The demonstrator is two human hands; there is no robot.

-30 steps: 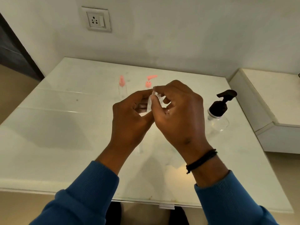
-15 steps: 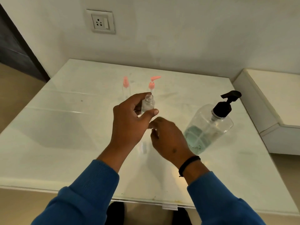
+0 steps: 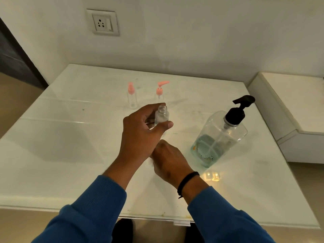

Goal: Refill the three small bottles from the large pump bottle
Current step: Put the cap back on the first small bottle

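No writing, brand, number or sign can be read anywhere. The large pump bottle [image 3: 218, 137] at the right of the frame has only a worn, patchy remnant low on its clear wall, with no legible letters. The wall socket [image 3: 103, 22] in the upper left has a plain, unmarked face.

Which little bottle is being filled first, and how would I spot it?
Start at the white table, where the large pump bottle with a black pump stands to the right. Just left of it, the left hand holds up a small clear bottle. Unlike the two pink-topped bottles behind, its neck is open, with no cap.
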